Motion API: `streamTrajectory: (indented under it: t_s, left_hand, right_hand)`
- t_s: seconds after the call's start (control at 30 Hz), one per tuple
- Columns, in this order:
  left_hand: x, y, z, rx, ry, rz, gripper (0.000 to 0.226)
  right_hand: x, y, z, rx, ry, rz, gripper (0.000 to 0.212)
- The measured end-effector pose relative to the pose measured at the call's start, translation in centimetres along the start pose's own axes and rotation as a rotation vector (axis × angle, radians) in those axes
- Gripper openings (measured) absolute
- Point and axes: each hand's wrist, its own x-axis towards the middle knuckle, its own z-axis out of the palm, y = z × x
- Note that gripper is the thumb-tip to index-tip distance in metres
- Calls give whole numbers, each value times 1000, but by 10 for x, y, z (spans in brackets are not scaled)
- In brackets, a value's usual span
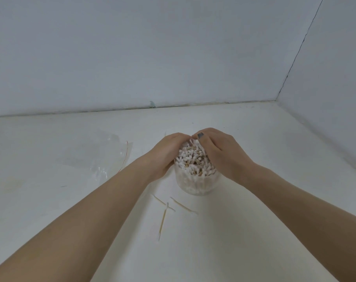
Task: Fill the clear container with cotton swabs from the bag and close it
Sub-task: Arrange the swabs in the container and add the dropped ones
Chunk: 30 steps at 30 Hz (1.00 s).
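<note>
A clear round container [195, 185] stands upright on the white surface, packed with a bundle of cotton swabs [193, 159] whose white tips stick out above its rim. My left hand [166, 153] curls round the left side of the bundle. From the right, my right hand [220, 153] wraps round the bundle, its thumb on top of the tips. The fingertips of both hands meet behind the swabs. Three loose swabs [167, 210] lie on the surface just in front of the container. No lid is visible.
A crumpled clear plastic bag [103, 157] lies flat to the left of my left forearm. Plain walls close the surface off at the back and on the right, meeting in a corner at the far right.
</note>
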Motion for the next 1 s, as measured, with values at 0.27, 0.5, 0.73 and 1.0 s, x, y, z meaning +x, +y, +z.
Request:
streamTrajectory:
  t_s: [0.27, 0.5, 0.73, 1.0]
  left_hand:
    - [-3, 2, 1, -13, 23, -41, 30]
    - [-10, 10, 5, 130, 127, -31, 37]
    - [-29, 12, 15, 560, 201, 358, 24]
    - [-34, 13, 23, 759, 182, 557, 4]
  right_hand:
    - [0, 0, 5, 143, -4, 79, 43]
    - [7, 6, -12, 691, 250, 375, 46]
    - [-18, 10, -7, 456, 286, 333, 40]
    - [-42, -1, -9, 346, 252, 219, 37]
